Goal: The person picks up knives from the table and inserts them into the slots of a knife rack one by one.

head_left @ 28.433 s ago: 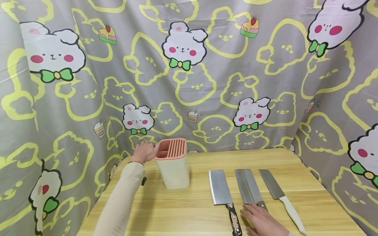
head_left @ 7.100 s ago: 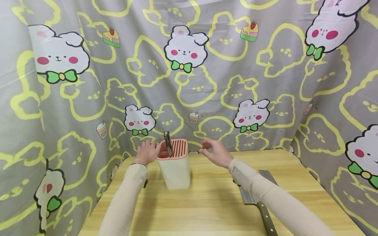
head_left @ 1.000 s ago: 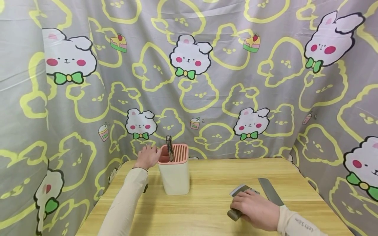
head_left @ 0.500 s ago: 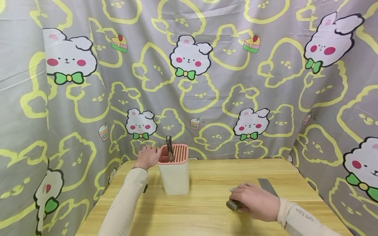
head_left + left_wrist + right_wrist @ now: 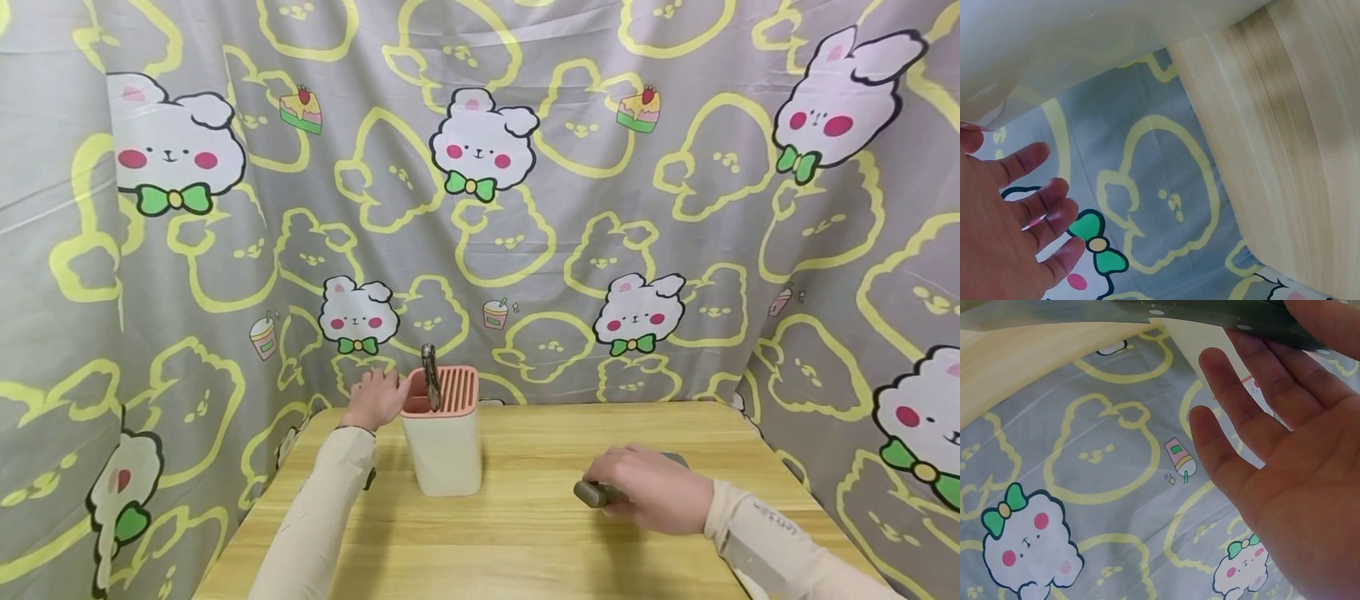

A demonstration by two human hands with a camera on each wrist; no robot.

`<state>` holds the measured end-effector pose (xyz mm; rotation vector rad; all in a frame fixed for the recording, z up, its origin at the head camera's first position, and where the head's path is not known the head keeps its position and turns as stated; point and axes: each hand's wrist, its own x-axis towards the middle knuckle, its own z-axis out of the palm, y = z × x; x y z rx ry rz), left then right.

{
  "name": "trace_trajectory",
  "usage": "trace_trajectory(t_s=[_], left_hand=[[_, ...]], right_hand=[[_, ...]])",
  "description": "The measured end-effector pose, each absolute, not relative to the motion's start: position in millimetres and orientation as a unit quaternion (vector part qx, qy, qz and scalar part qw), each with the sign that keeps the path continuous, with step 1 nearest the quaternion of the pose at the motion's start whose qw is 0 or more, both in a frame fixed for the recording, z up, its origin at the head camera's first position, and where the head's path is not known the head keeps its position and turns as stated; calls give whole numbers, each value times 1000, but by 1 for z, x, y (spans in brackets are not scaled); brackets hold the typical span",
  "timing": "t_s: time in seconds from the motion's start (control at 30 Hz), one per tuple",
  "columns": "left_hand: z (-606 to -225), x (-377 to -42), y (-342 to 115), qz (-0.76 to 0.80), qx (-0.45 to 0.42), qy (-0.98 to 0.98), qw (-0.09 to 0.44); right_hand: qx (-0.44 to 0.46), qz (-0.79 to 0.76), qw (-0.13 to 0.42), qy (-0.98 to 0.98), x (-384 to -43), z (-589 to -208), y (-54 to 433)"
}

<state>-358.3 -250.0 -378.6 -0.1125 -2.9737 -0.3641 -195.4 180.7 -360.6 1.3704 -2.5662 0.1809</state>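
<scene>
My left hand (image 5: 377, 398) touches the left rim of the cream knife block (image 5: 442, 454), which has a pink slotted top. In the left wrist view, the thumb (image 5: 970, 140) meets the block's wall while the other fingers spread loosely. A knife's dark patterned handle (image 5: 431, 377) sticks up from the block. My right hand (image 5: 648, 490) holds a cleaver by its dark handle (image 5: 592, 493), whose end points left; the hand covers most of the cleaver in the head view. In the right wrist view, thumb and fingers pinch the riveted handle (image 5: 1260, 325).
Behind my right hand lies another knife, its blade tip (image 5: 675, 458) showing and the rest mostly covered by hand and sleeve. The wooden table (image 5: 525, 533) reaches back to a grey printed curtain (image 5: 555, 242) that surrounds it on three sides.
The patterned-handle cleaver has gone from table to block since the oldest frame. Over the last second my right hand has lifted slightly and turned the second cleaver; my left hand stays put.
</scene>
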Motion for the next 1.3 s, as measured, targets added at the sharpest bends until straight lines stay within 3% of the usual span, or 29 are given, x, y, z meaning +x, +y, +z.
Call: trace_trajectory(t_s=[0.53, 1.07, 1.3], left_hand=[[-379, -362, -252, -119, -34, -991, 59], [-378, -358, -250, -117, -36, -990, 74], [-377, -356, -250, -121, -41, -989, 74]], right_hand=[[463, 118, 84, -875, -207, -343, 183], [392, 189, 24, -900, -211, -324, 189], [373, 261, 31, -890, -214, -320, 188]])
